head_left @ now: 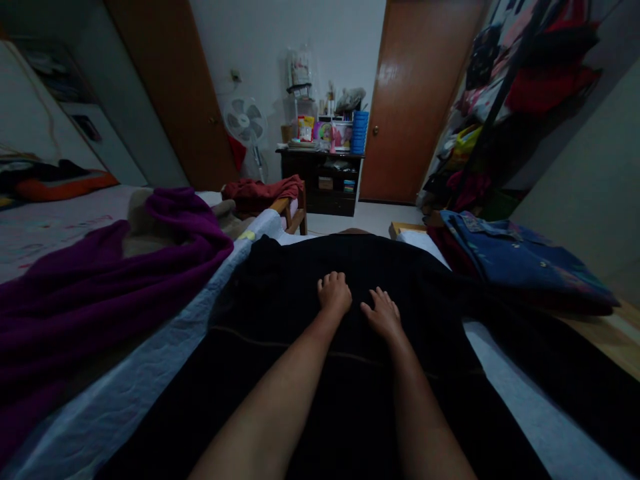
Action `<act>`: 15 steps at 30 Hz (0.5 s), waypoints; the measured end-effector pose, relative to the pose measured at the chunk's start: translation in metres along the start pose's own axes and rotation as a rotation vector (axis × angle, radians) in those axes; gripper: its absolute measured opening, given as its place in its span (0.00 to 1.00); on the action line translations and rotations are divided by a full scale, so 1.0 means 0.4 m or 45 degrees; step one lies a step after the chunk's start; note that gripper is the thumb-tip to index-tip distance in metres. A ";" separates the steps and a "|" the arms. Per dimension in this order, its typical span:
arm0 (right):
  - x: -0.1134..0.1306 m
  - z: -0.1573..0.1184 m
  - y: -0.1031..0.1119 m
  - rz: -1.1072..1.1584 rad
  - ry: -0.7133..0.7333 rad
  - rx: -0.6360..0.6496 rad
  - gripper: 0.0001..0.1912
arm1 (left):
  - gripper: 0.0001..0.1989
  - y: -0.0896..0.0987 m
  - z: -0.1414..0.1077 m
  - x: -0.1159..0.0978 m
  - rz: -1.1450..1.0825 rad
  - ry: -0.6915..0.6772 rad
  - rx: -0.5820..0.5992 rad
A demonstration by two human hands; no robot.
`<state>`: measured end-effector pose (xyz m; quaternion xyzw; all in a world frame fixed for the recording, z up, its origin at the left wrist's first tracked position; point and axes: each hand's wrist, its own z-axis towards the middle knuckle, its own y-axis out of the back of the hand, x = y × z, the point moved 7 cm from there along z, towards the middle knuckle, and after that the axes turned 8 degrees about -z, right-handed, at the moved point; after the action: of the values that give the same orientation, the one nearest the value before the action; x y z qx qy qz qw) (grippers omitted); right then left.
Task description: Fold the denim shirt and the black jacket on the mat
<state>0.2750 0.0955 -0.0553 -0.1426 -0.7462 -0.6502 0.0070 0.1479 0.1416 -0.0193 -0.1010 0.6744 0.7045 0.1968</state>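
A black long-sleeved garment (300, 327) lies spread over a bed, with a thin light seam line running across it. One sleeve (550, 353) stretches out to the right. My left hand (334, 293) rests on the upper middle of the fabric, knuckles up and fingers slightly bent, holding nothing that I can see. Just to its right, my right hand (383, 312) touches the same cloth, its fingers apart and thumb out. Dark cloth makes folds around the hands hard to make out.
A purple blanket (200, 233) is heaped along the left. Folded clothes, a blue denim piece (525, 257) on top, sit at the right. Beyond the bed are a wooden chair (300, 210) with red cloth, a fan (246, 121) and a dark cabinet (310, 190).
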 end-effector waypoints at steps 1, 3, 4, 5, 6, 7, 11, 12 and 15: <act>-0.005 0.002 -0.001 -0.011 -0.002 -0.007 0.31 | 0.17 0.000 0.003 0.001 -0.006 -0.021 -0.082; -0.009 0.007 -0.004 -0.035 -0.018 -0.011 0.31 | 0.18 -0.008 0.005 0.007 -0.019 -0.086 -0.185; -0.007 0.011 -0.006 -0.046 -0.028 -0.007 0.31 | 0.19 -0.016 0.006 0.010 -0.026 -0.119 -0.193; -0.004 0.019 -0.006 -0.055 -0.038 -0.002 0.31 | 0.20 -0.025 0.007 0.014 -0.033 -0.143 -0.188; 0.001 0.032 -0.005 -0.061 -0.045 0.005 0.30 | 0.21 -0.034 0.009 0.018 -0.038 -0.162 -0.178; 0.006 0.049 -0.002 -0.062 -0.048 0.013 0.30 | 0.22 -0.042 0.012 0.020 -0.041 -0.175 -0.163; 0.049 0.152 0.034 -0.012 0.083 -0.031 0.28 | 0.25 -0.066 0.025 0.022 -0.038 -0.198 -0.069; 0.061 0.181 0.050 0.008 0.143 -0.093 0.28 | 0.25 -0.070 0.028 0.021 -0.035 -0.202 -0.050; 0.076 0.251 0.093 -0.008 0.227 -0.320 0.28 | 0.27 -0.078 0.036 0.021 -0.027 -0.203 -0.016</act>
<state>0.2718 0.2037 -0.0287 -0.0819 -0.6558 -0.7486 0.0533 0.1550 0.1575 -0.0501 -0.0531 0.6511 0.7124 0.2565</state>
